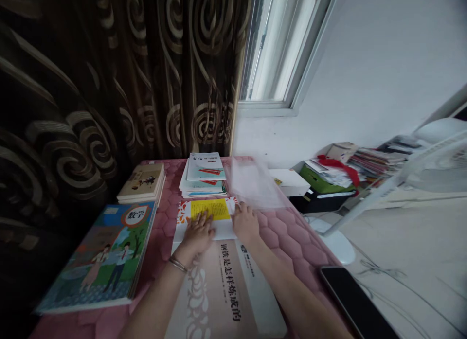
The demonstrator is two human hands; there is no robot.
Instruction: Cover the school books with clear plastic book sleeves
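A book with Chinese characters on its cover [215, 290] lies in front of me, its title running lengthwise towards me. At its far end is a flap with a yellow panel [215, 208] and an orange leaf pattern. My left hand [200, 232], with a bracelet at the wrist, lies over the yellow panel's lower edge, fingers apart. My right hand [246, 224] rests at the flap's right edge, fingers lying forward; its thumb side is near the corner. Clear plastic sheets [255, 183] lie just beyond my right hand.
Left are a maths textbook stack [105, 251] and tan books [142, 181]. A white-covered book stack [205, 168] stands beyond the flap. A black phone [355, 300] sits at the pink padded table's [280, 232] right edge. Right are a white box [292, 182] and a fan [394, 178].
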